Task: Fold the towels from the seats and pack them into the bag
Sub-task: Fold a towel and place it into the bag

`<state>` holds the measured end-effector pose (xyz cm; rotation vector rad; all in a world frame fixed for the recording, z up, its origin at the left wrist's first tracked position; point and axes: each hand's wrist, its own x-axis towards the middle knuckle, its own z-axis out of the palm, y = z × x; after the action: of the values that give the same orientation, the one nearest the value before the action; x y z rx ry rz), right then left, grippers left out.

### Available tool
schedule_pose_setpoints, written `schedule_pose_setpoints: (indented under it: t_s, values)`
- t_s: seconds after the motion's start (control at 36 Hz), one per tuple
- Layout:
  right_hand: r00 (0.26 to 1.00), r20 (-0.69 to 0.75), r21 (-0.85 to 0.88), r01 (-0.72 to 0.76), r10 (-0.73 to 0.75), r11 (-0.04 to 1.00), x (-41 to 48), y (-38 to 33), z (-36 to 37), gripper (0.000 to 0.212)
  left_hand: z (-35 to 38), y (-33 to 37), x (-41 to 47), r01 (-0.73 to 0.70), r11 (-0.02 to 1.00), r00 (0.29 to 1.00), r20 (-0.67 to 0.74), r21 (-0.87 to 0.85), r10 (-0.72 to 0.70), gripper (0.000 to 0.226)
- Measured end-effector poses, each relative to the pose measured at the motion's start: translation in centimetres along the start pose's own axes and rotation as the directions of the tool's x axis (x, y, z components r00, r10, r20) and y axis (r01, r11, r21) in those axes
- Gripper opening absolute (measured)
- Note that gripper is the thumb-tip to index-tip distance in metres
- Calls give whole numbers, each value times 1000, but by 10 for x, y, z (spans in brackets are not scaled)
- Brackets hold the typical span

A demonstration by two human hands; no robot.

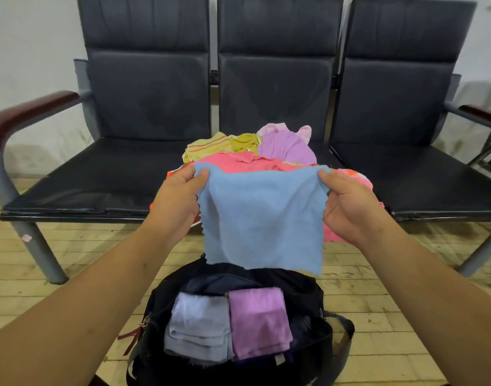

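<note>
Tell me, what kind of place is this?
Probably a waiting room or lobby: a row of joined dark seats with armrests stands against a plain wall on a wooden plank floor.

I seem to stand in a waiting room: a row of three joined black padded seats (pixel 269 112) with dark red armrests (pixel 29 112) against a scuffed white wall (pixel 29 37), on worn wooden floorboards (pixel 378 316).

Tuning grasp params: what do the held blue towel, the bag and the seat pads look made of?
Blue towel: soft matte cloth, likely microfibre or terry; it hangs limp with wavy edges.
Bag: dark woven fabric, probably nylon; slack walls, zip pull.
Seat pads: black leather-like upholstery, probably vinyl; slight sheen, stitched creases.
</note>
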<state>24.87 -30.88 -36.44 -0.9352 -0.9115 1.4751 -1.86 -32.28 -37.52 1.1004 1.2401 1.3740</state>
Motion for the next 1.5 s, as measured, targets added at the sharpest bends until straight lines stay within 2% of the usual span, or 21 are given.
schedule_pose_setpoints:
  t_s: [0.08, 0.14, 0.19, 0.28, 0.33, 0.39, 0.47, 0.56, 0.64, 0.72, 0.83, 0.94, 1.03, 1.08, 1.11, 1.17, 1.31, 1.36, 1.42, 1.5]
  values:
    - [992, 128, 54, -3, -4, 999, -10, -9, 3, 28, 4, 7, -4, 82, 941, 991, 128, -328, -42, 30]
    - [968, 250, 146, -27, -10, 989, -17, -14, 6, 32, 5, 13, -7, 148, 869, 962, 274, -471, -15, 22]
    - [941, 336, 210, -38, -35, 977, -23, -15, 11, 34, 8, 18, -12, 210, 852, 916, 401, -479, 0, 15]
    - [893, 448, 161, -39, -38, 986, -27, -13, 23, 14, 19, 17, -20, 174, 912, 872, 488, -371, 32, 12]
    - [882, 472, 106, -64, 6, 992, -22, -9, 27, 22, 30, 17, -26, 110, 942, 876, 478, -317, 59, 6]
    - [887, 459, 39, -79, 52, 996, -15, -5, 26, 19, 37, 19, -25, 57, 964, 908, 416, -258, 58, 4]
    - [954, 293, -133, -22, 61, 991, -7, 2, 24, 20, 34, 18, -16, -22, 989, 967, 248, -144, 58, 17]
    - [996, 92, -280, 35, -10, 959, 4, 10, 13, 19, 19, 12, -6, -32, 995, 997, 72, -94, 38, 16]
    - [998, -52, -261, 24, -39, 965, 10, 11, 2, 20, 5, 5, 1, -27, 999, 997, -66, 28, 29, 15]
    - [994, -83, -214, 46, -65, 976, 15, 9, -5, 22, 0, 2, 2, -40, 993, 992, -116, 113, 53, 15]
    - [989, -78, -174, 110, -125, 979, 12, 4, -5, 19, 2, 1, 0, -83, 990, 991, -98, 116, 94, 20]
    - [990, 17, -81, 141, -140, 987, 7, -5, 1, 13, 5, 7, -1, -52, 996, 999, -6, -68, 51, 20]
    - [956, 289, -21, 53, -44, 998, -7, -17, 0, 6, 6, 15, -4, 52, 919, 974, 222, -391, 40, 22]
    - [867, 499, 42, -14, -9, 999, -18, -22, 2, 7, 6, 19, -8, 154, 861, 925, 377, -485, 47, 18]
    - [827, 562, 56, -19, -16, 998, -22, -22, 5, 7, 9, 21, -12, 191, 849, 891, 449, -493, 60, 17]
    - [822, 569, 44, 11, -34, 999, -25, -19, 14, 9, 19, 25, -21, 187, 861, 846, 523, -473, 103, 19]
    - [871, 488, -26, 69, -48, 997, -25, -1, 44, 11, 47, 19, -31, -5, 928, 878, 442, -373, 183, 8]
    - [884, 460, -35, 110, -82, 993, -24, 6, 51, 11, 49, 16, -31, -25, 945, 879, 443, -327, 177, 2]
    - [876, 465, -14, 154, -129, 988, -20, 11, 55, 10, 50, 18, -32, -16, 953, 878, 453, -302, 158, 6]
    - [866, 474, 4, 180, -161, 984, -16, 17, 55, 6, 50, 18, -30, -83, 973, 890, 423, -216, 170, 14]
